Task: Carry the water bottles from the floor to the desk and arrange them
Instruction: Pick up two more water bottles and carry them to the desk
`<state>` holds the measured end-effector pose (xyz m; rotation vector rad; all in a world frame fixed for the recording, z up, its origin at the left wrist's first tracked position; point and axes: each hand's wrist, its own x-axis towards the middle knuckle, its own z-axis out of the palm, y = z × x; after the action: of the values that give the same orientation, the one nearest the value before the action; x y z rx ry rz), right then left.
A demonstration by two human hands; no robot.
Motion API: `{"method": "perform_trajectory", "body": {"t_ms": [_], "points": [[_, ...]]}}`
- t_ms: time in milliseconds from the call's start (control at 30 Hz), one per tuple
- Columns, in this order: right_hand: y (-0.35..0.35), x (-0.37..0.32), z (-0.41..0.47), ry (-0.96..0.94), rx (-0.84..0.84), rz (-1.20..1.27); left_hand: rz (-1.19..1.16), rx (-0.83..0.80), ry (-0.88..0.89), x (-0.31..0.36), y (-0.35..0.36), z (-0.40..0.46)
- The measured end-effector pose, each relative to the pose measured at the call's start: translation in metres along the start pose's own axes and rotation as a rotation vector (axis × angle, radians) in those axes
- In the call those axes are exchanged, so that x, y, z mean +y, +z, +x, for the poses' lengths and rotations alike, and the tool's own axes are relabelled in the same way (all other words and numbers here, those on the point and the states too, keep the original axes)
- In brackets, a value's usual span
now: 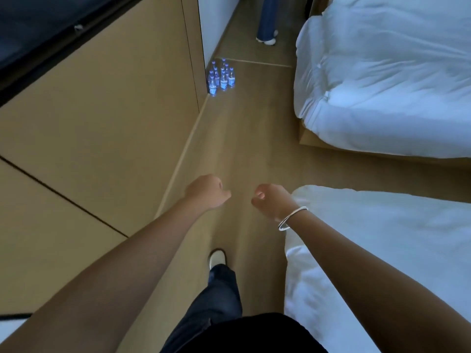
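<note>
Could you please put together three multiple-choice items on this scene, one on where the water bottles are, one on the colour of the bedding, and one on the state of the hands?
1. Where do the water bottles stand?
A. On the floor by the corner of the wall panel
B. On a bed
C. In the person's hands

2. What colour is the bedding on the beds?
A. Red
B. White
C. Green

3. What are the left hand and right hand doing?
A. Each grips a bottle
B. Both press on the bed
C. Both hold nothing, fingers loosely curled

Answers:
1 A, the cluster stands upright on the wooden floor, close to the panel's edge, far ahead of the hands.
2 B, both duvets show white.
3 C, both hands hang over the floor with nothing in them.
</note>
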<state>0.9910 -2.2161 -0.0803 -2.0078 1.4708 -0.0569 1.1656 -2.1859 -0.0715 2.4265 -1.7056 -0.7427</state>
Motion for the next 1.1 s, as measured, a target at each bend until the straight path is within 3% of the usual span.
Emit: {"method": "perform_trajectory", "body": {"t_ms": [300, 633, 1100], "points": [[-0.059, -0.045, 0.173, 0.031, 0.038, 0.016, 0.028, 0.019, 0.017, -0.01, -0.098, 0.187], [-0.096, -0.063, 0.333, 0.031, 0.013, 0.041, 0.0, -0.011, 0.002, -0.01, -0.14, 0.344], [-0.238, -0.054, 0.625, -0.045, 0.005, -0.003, -0.075, 0.03, -0.069, 0.068, -0.22, 0.622]]}}
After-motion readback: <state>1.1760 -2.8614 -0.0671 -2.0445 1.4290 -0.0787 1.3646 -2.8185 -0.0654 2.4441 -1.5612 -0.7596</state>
